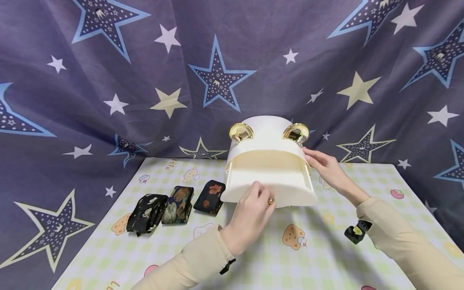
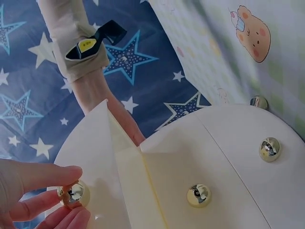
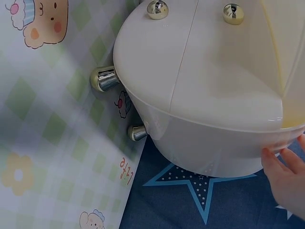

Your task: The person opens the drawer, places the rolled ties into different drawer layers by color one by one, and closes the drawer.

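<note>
A white rounded drawer cabinet [image 1: 268, 135] with two gold ear-like discs stands on the table. Its top drawer [image 1: 295, 193] is pulled out toward me. My left hand [image 1: 250, 215] pinches the gold knob [image 2: 78, 193] of that drawer between thumb and fingers. My right hand [image 1: 328, 171] rests its fairly straight fingertips on the right side of the cabinet, near the gold disc [image 1: 296, 133]. In the right wrist view, the right fingers [image 3: 274, 164] lie against the white side wall. Lower gold knobs [image 2: 198, 195] show on the closed fronts below.
Three folded strips of dark patterned fabric lie left of the cabinet: a black one [image 1: 146, 213], a multicoloured one [image 1: 177, 204] and one with orange flowers [image 1: 210, 197]. The table has a checked cover [image 1: 308, 266]. A star-printed curtain [image 1: 268, 92] hangs close behind the cabinet.
</note>
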A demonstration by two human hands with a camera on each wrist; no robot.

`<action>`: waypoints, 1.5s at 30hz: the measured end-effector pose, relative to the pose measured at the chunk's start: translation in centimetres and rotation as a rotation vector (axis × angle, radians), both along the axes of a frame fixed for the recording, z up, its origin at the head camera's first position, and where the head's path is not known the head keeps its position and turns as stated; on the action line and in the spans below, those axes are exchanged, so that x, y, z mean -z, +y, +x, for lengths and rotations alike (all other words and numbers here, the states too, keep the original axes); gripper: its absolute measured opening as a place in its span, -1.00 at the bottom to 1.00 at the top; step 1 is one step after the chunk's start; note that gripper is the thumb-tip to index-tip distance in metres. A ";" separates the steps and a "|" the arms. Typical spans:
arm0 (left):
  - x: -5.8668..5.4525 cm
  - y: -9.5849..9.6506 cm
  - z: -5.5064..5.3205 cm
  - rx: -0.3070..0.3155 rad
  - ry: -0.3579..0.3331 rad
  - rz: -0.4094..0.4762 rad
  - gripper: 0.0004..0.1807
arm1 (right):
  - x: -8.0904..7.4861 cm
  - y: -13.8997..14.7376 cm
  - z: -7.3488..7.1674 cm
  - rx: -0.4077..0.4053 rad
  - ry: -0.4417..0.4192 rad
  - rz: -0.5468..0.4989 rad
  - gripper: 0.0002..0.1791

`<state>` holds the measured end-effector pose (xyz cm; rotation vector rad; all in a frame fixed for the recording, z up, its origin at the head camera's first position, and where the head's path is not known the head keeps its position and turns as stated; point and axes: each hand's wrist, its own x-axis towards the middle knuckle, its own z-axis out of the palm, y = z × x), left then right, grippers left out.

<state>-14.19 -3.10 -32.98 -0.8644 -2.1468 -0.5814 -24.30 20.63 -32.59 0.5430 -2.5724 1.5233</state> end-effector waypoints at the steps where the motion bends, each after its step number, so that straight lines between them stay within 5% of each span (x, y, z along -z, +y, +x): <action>1: 0.0 0.0 0.1 -0.001 0.002 0.000 -0.90 | 0.0 0.0 0.0 0.001 -0.001 0.000 -0.49; 18: 0.2 0.1 1.2 0.023 0.032 0.014 -0.91 | 0.1 0.0 0.0 0.003 0.011 0.000 -0.49; 45: 0.1 -0.9 1.5 0.034 0.056 -0.041 -0.91 | 0.2 0.0 0.0 0.004 0.024 0.016 -0.49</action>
